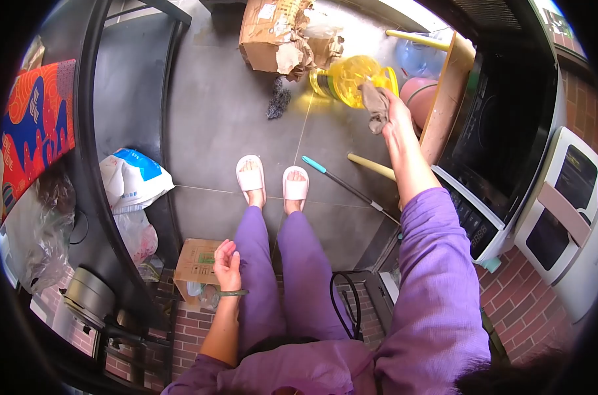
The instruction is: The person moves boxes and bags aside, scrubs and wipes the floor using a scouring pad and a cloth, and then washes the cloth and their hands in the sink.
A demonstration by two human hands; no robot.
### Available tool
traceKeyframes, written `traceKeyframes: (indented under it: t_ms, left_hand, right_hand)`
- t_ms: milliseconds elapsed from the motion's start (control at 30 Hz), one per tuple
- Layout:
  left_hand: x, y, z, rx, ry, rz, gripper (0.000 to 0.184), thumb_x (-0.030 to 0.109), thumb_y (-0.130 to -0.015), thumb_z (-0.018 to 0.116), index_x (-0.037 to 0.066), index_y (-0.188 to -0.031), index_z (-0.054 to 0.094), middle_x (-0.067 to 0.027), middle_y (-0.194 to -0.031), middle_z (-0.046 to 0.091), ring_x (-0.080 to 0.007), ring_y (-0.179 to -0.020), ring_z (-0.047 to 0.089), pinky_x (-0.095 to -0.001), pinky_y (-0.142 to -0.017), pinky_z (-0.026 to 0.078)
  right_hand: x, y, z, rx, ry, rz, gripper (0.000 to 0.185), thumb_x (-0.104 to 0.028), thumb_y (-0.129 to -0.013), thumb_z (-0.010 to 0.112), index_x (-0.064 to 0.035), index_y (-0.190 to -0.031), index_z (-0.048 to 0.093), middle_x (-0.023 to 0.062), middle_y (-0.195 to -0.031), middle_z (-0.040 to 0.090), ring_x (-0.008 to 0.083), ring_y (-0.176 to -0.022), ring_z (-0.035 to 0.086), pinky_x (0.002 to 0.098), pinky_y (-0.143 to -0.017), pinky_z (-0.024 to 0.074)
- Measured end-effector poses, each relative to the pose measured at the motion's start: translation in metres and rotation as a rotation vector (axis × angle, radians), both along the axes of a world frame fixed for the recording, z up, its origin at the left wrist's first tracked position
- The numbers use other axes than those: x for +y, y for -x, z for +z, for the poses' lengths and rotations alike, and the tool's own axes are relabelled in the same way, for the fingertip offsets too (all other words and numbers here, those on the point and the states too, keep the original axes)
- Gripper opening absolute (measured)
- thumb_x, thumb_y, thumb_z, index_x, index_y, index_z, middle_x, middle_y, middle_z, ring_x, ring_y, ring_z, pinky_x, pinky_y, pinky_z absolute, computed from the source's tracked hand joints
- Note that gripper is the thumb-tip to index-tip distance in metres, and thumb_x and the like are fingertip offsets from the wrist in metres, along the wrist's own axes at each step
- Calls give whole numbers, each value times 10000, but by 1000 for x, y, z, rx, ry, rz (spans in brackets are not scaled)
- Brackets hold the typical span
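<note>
My right hand (398, 118) reaches forward and grips a crumpled grey-brown cloth (376, 108). That cloth hangs beside a large yellow plastic oil bottle (355, 76) lying on its side on the grey tile floor. Whether cloth and bottle touch, I cannot tell. My left hand (228, 264), a bracelet at its wrist, is held low near my leg with loosely bent fingers and nothing in it. Behind it on the floor sits an open cardboard box (197, 257).
A torn cardboard box (266, 39) and a dark fuzzy clump (278, 100) lie ahead. At right are a stool (447, 92), a microwave (496, 118) and a white appliance (559, 204). A teal-tipped pole (348, 186) lies on the floor. The left rack (131, 85) holds bags.
</note>
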State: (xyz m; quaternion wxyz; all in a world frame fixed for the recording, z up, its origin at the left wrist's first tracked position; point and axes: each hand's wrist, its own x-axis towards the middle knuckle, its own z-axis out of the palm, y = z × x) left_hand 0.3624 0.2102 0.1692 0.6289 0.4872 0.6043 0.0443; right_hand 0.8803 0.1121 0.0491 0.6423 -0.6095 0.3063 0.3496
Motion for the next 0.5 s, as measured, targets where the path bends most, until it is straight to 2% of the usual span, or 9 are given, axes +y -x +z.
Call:
traceKeyframes:
  t_ms: [67,100,167,200,267,300,467,500]
  left_hand:
    - [3,10,-4,12,7,16,306,-51,-842,520,-39,-1147,504,-132,-1242,489,-192,-1054,534,-305,-941,408]
    - [5,14,-5,23,33,47,302,-66,-830,520,-41,-1131,514,-127,-1252,469,-192,-1062,526,-304,-941,410]
    - [8,17,-3,40,60,75,300,-82,-819,520,-42,-1116,524,-121,-1261,449,-192,-1070,518,-303,-942,411]
    - [11,13,0,48,47,56,304,-67,-831,521,-39,-1133,514,-118,-1248,474,-181,-1055,523,-295,-936,411]
    - [15,8,1,58,29,33,310,-53,-842,522,-36,-1150,504,-115,-1235,500,-170,-1040,529,-287,-930,410]
    - [16,7,1,45,23,21,312,-54,-842,522,-34,-1153,503,-113,-1230,503,-166,-1044,526,-283,-928,410]
    - [18,1,2,26,10,-6,324,-57,-841,521,-26,-1162,501,-110,-1224,505,-161,-1046,528,-281,-927,412]
    - [17,0,1,24,36,4,311,-66,-829,528,-28,-1137,518,-106,-1240,476,-170,-1061,522,-285,-932,415]
  right_hand:
    - [-20,11,2,-14,50,-168,197,-119,-839,600,16,-982,589,112,-901,650,216,-765,650,334,-676,530]
    - [-33,16,0,-12,53,-163,197,-119,-839,600,16,-982,589,112,-901,650,216,-765,650,334,-676,530]
    - [-67,32,-9,-22,177,-300,202,-117,-837,602,9,-994,586,113,-902,650,215,-776,650,331,-683,530]
    - [-87,37,-14,-37,200,-288,204,-120,-871,550,10,-1027,579,122,-928,653,228,-799,654,344,-705,537]
    - [-92,45,10,35,117,-316,235,-136,-913,471,12,-1069,566,125,-971,654,238,-840,654,347,-743,541]
    - [-95,48,9,11,140,-413,277,-159,-940,407,13,-1094,559,122,-1023,645,243,-894,646,352,-794,535]
    - [-88,65,-2,-104,133,-651,277,-183,-934,438,4,-1096,564,116,-1059,632,247,-934,632,370,-824,521]
    - [-84,68,-2,-152,206,-674,309,-199,-949,386,-3,-1122,550,110,-1101,617,253,-981,611,377,-876,492]
